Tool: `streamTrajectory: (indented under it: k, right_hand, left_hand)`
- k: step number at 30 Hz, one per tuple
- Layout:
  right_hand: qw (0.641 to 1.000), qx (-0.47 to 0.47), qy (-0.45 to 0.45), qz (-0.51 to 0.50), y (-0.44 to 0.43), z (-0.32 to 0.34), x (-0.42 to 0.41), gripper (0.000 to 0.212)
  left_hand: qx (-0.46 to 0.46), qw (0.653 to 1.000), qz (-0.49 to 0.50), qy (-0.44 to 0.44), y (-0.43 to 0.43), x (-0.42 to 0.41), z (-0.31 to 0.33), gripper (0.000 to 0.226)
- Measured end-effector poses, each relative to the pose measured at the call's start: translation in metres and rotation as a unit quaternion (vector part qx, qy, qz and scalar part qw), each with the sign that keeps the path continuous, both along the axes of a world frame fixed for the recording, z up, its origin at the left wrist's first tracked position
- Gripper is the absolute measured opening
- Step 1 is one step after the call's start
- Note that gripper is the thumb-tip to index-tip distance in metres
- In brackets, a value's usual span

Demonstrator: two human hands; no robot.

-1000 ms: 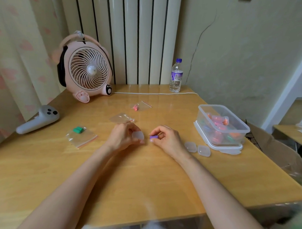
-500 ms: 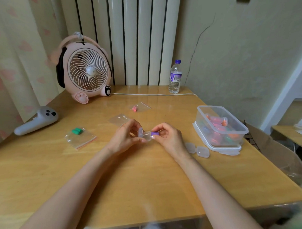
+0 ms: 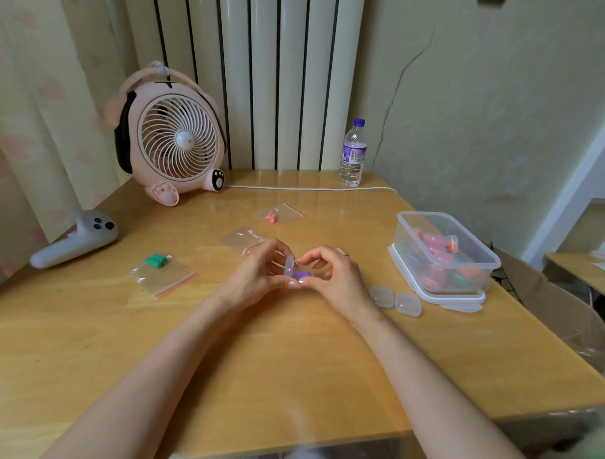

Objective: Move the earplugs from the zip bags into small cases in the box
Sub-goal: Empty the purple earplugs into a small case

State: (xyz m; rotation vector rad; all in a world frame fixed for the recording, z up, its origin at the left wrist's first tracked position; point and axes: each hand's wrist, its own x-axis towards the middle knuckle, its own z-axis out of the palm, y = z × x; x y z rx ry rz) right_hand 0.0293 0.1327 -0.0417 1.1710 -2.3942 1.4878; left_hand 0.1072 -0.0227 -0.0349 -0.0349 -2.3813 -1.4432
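Purple earplugs [image 3: 303, 274] in an open clear case [image 3: 289, 265], left hand [image 3: 254, 279] gripping the case, right hand [image 3: 339, 275] pinching its other side, over a wooden table [image 3: 289, 366], box [image 3: 445, 265] nearby.

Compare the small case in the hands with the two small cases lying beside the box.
The held case is open, lid raised; the loose cases appear shut. The held case contains purple earplugs; the loose cases look empty. The left hand and right hand pinch the held case above the table; the loose cases lie flat on it. All are small, rounded, translucent.
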Motion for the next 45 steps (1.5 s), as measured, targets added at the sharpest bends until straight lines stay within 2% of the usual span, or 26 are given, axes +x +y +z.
streamTrajectory:
  k: [2, 6, 8, 11, 14, 16, 18, 20, 22, 26, 28, 32, 35, 37, 41, 43, 45]
  right_hand:
    - [0.999, -0.039, -0.025, -0.005, 0.001, 0.001, -0.002, 0.026]
    - [0.977, -0.113, -0.18, -0.01, 0.002, 0.005, -0.004, 0.015]
    - [0.962, -0.113, -0.247, 0.02, 0.001, 0.007, -0.001, 0.005]
    - [0.954, -0.088, -0.277, 0.07, -0.001, 0.006, 0.005, 0.015]
    - [0.962, -0.077, -0.253, 0.061, -0.001, 0.006, 0.006, 0.023]
    - [0.964, -0.079, -0.249, 0.042, 0.0, 0.006, 0.003, 0.024]
    - [0.964, -0.085, -0.251, 0.034, 0.002, 0.006, 0.0, 0.025]
    - [0.964, -0.096, -0.245, 0.033, 0.003, 0.008, 0.0, 0.024]
    - [0.968, -0.108, -0.227, 0.017, 0.004, 0.009, 0.0, 0.023]
    - [0.969, -0.13, -0.208, -0.008, 0.004, 0.01, 0.0, 0.018]
    - [0.973, -0.123, -0.195, -0.018, 0.004, 0.009, 0.0, 0.018]
    - [0.978, -0.12, -0.16, -0.053, 0.005, 0.013, -0.002, 0.025]
    - [0.98, -0.11, -0.124, -0.111, 0.013, 0.023, -0.01, 0.027]
    - [0.977, -0.109, -0.098, -0.156, 0.022, 0.033, -0.015, 0.021]
    - [0.952, -0.099, -0.011, -0.29, 0.062, 0.057, -0.025, 0.009]
    - [0.932, -0.084, 0.014, -0.352, 0.088, 0.066, -0.035, 0.008]
    - [0.92, 0.01, 0.034, -0.39, 0.111, 0.071, -0.046, 0.018]
  left_hand:
    - [0.006, 1.0, 0.002, 0.003, 0.001, 0.001, 0.001, 0.039]
    - [0.012, 1.0, 0.017, 0.013, 0.004, 0.0, 0.002, 0.039]
    - [-0.008, 0.999, 0.027, 0.029, 0.005, -0.001, 0.001, 0.04]
    - [-0.068, 0.996, 0.036, 0.051, 0.006, -0.003, -0.002, 0.04]
    - [-0.112, 0.993, 0.011, 0.045, 0.007, -0.004, -0.004, 0.043]
    - [-0.096, 0.994, 0.033, 0.035, 0.005, -0.003, -0.002, 0.042]
    - [-0.102, 0.985, 0.125, 0.057, -0.002, -0.002, -0.001, 0.028]
    - [-0.177, 0.951, 0.243, 0.067, -0.014, -0.003, -0.005, 0.016]
    - [-0.249, 0.922, 0.297, 0.014, -0.025, -0.004, -0.011, 0.02]
    - [-0.303, 0.906, 0.269, -0.119, -0.033, -0.008, -0.022, 0.038]
    - [-0.301, 0.91, 0.257, -0.123, -0.032, -0.009, -0.023, 0.043]
    - [-0.28, 0.923, 0.262, -0.035, -0.029, -0.008, -0.016, 0.044]
    - [-0.259, 0.939, 0.225, 0.011, -0.014, -0.007, 0.001, 0.035]
    - [-0.228, 0.953, 0.199, 0.027, 0.0, -0.007, 0.016, 0.025]
    - [-0.165, 0.972, 0.157, 0.053, 0.026, -0.008, 0.038, 0.003]
    - [-0.139, 0.979, 0.134, 0.058, 0.038, -0.009, 0.045, 0.007]
    - [-0.11, 0.987, 0.104, 0.059, 0.052, -0.011, 0.049, 0.008]
